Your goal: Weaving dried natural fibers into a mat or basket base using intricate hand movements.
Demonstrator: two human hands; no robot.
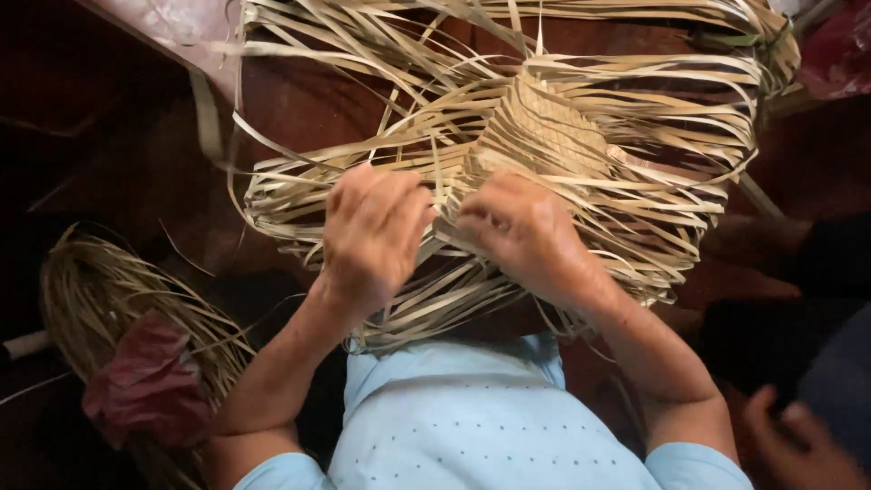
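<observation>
Fanning pale flat strips (581, 172), half-woven patch (544, 127)

I count two hands of my own at work, my left hand (374, 238) and my right hand (519, 229), on one woven panel (544, 127) with loose strips too many to count. One strip bundle (100, 299) lies left, bearing one red bag (145, 381); one other person's hand (798, 445) shows lower right.

Loose strips (635, 181) crowd woven mat (544, 127) all round; bare floor (136, 154) left, open.
</observation>
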